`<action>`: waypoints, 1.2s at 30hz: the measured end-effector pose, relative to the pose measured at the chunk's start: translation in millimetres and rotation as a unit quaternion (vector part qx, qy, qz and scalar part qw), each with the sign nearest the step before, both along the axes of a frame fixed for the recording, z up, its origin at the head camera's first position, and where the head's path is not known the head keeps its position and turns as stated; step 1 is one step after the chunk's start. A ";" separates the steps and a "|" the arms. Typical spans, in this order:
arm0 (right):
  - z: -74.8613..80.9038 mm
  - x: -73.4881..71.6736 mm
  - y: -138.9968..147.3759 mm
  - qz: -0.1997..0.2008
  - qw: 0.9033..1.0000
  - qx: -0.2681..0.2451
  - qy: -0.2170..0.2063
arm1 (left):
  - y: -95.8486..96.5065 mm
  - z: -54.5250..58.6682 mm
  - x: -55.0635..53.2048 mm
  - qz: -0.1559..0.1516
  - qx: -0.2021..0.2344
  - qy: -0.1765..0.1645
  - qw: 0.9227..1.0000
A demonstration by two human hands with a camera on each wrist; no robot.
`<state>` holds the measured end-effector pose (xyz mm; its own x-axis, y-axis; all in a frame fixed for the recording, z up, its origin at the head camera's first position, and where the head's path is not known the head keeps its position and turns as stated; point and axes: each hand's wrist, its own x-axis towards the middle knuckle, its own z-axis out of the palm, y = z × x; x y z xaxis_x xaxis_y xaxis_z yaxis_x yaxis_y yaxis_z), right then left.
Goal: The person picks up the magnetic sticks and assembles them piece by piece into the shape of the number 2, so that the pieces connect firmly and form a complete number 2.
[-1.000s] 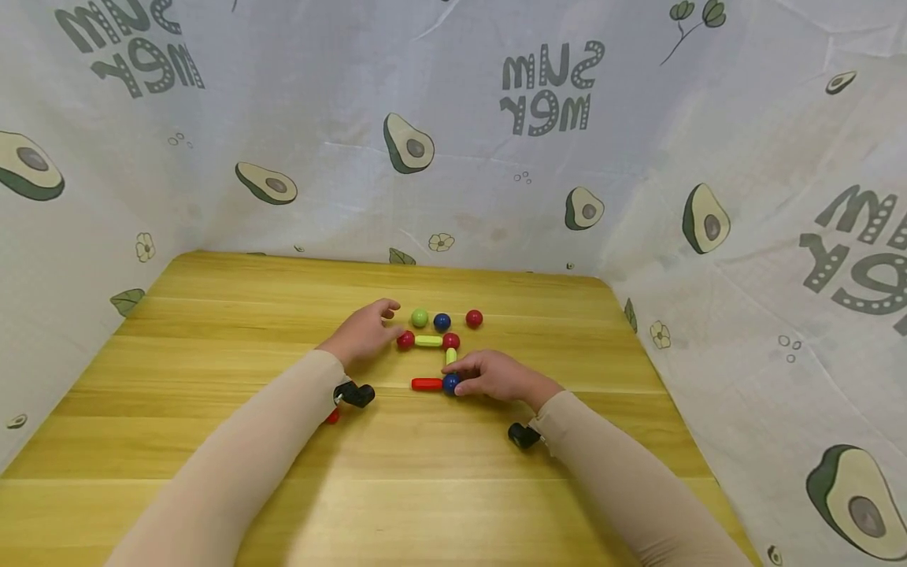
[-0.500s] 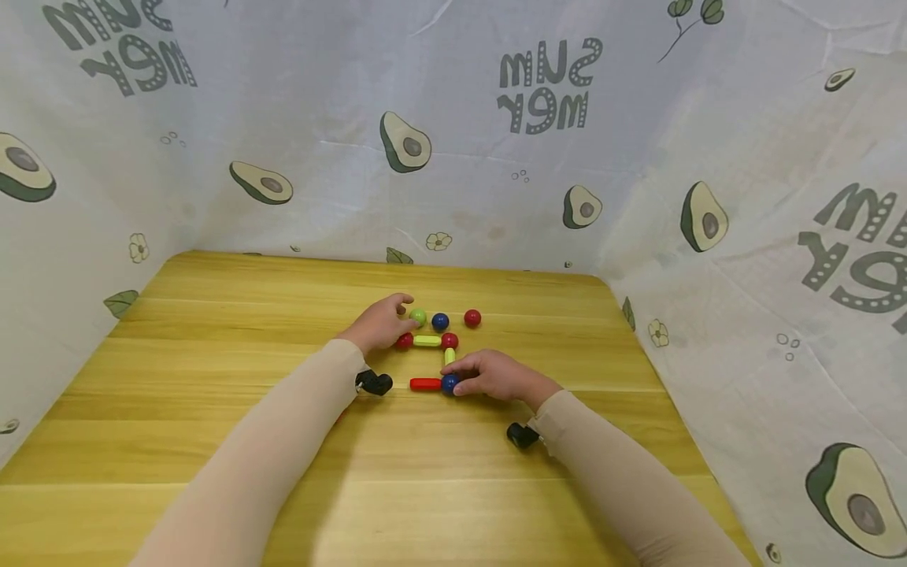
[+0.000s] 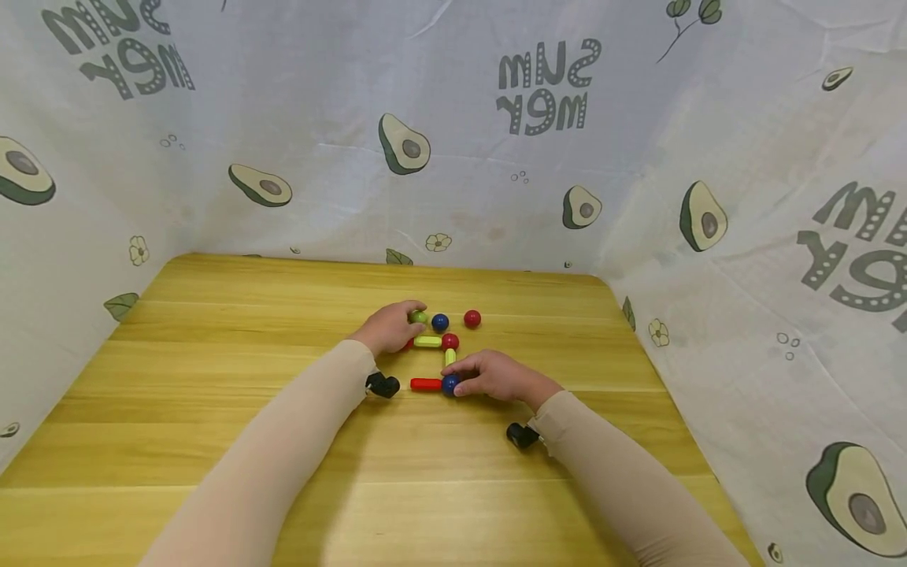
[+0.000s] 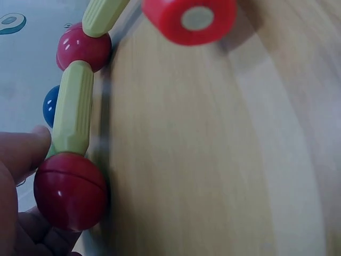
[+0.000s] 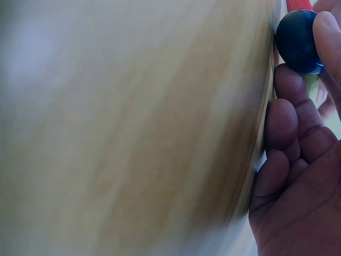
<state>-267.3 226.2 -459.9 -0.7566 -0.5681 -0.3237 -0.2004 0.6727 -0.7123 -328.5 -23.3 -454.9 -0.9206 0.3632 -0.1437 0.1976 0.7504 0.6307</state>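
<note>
My left hand has its thumb and fingers around a lime-green ball behind a chain of balls and sticks. That chain runs from a red ball through a yellow-green stick to a corner red ball. A second yellow-green stick leads on to a blue ball, which my right hand pinches between thumb and index finger. From this ball a red stick points left, its free end showing a pale disc. In the head view the left hand partly covers the left red ball.
Behind the chain lie another blue ball and a loose red ball on the wooden table. A white cloth printed with avocados hangs around the table's back and sides.
My left hand has moved right, from beside the left red ball to the lime-green ball, and its fingers have closed around it. The right hand stays at the blue ball.
</note>
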 end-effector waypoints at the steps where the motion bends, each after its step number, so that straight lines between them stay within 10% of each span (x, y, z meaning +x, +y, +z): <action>1: -0.2 0.0 0.1 0.000 1.000 0.001 0.000 | 0.9 0.0 0.2 0.000 -0.005 0.003 1.000; 17: -3.3 0.4 1.1 -0.001 1.000 -0.006 -0.011 | 9.5 -4.2 0.0 0.021 -0.053 0.019 0.998; 36: -1.8 1.8 1.3 -0.010 1.000 -0.006 -0.013 | -10.7 10.9 9.7 0.007 0.016 0.063 0.998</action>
<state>-265.5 227.5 -461.7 -0.7589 -0.5575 -0.3365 -0.1685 0.6673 -0.7255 -318.8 -34.0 -444.0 -0.9354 0.3534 -0.0149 0.2669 0.7331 0.6256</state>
